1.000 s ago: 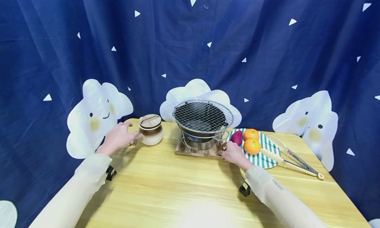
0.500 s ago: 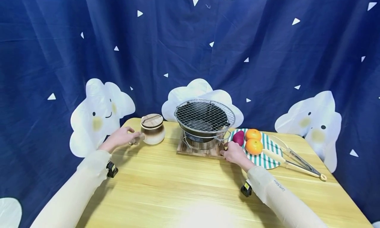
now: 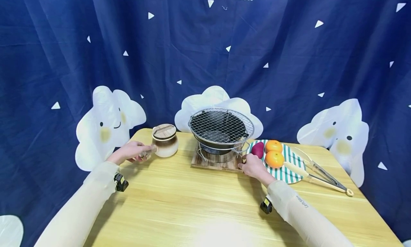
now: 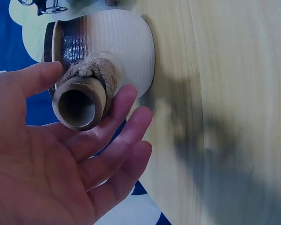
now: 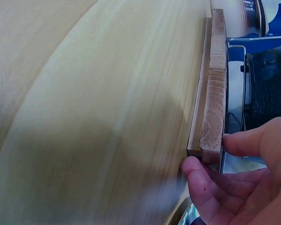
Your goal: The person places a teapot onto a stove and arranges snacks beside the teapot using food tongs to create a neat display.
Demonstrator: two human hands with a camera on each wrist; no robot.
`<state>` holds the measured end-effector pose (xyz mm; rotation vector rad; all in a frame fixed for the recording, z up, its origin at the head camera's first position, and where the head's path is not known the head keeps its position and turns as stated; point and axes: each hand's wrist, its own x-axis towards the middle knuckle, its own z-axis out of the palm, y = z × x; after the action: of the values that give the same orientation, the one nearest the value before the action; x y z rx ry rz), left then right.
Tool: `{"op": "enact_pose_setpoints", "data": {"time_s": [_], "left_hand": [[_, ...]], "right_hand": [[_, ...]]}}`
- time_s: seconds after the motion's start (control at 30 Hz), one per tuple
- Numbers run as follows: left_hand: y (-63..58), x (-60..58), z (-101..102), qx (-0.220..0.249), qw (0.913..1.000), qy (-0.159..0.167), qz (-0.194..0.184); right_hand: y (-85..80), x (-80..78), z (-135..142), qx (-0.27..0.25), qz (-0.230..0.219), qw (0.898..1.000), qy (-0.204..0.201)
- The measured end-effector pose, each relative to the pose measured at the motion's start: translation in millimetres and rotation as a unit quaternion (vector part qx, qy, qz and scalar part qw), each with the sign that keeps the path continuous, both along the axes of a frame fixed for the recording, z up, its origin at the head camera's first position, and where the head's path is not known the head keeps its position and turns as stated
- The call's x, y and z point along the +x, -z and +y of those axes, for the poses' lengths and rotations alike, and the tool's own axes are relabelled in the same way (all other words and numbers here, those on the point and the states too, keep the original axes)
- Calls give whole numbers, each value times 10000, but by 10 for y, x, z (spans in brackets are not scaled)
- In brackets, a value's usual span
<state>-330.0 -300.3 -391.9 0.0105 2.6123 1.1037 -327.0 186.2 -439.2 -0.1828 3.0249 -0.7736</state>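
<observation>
At the back left of the table stands a cream-and-brown pot [image 3: 165, 146] with a wooden lid [image 3: 164, 131]. My left hand [image 3: 133, 151] is at its side. In the left wrist view, the thumb and fingers lie around the pot's hollow, rope-bound side handle [image 4: 78, 104]. My right hand [image 3: 253, 166] pinches the near right corner of a wooden board [image 5: 214, 93], thumb on top and fingertips at the underside. A round tabletop grill [image 3: 221, 127] with a wire mesh top stands on this board.
Right of the grill, a green-and-white striped plate [image 3: 285, 175] bears two oranges [image 3: 274, 159] and a dark red oblong item [image 3: 257, 149]. Cream-tipped tongs [image 3: 324, 175] lie partly over it. Behind the table [image 3: 179, 204] hangs a blue curtain [image 3: 199, 47].
My left hand's thumb and fingers have drawn closer around the pot's handle. The right hand stays at the board's corner. The view has shifted slightly; pot and grill look unmoved.
</observation>
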Motion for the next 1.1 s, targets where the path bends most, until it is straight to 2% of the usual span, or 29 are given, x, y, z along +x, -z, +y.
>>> {"op": "enact_pose_setpoints", "data": {"time_s": [0.13, 0.53, 0.77, 1.0, 1.1], "left_hand": [[26, -2, -33, 274, 9995, -4, -185], [134, -54, -62, 706, 9954, -123, -638], [177, -96, -82, 1346, 9851, -329, -1019], [181, -120, -110, 1726, 9765, -477, -1200], [176, -131, -103, 1963, 9711, -492, -1267]], "right_hand": [[9, -5, -2, 9, -24, 10000, 12], [29, -13, -4, 40, -77, 10000, 44], [24, -7, -8, 68, -33, 10000, 19], [25, -13, -5, 143, 17, 9999, -14], [25, -21, 6, 24, -32, 10000, -13]]}}
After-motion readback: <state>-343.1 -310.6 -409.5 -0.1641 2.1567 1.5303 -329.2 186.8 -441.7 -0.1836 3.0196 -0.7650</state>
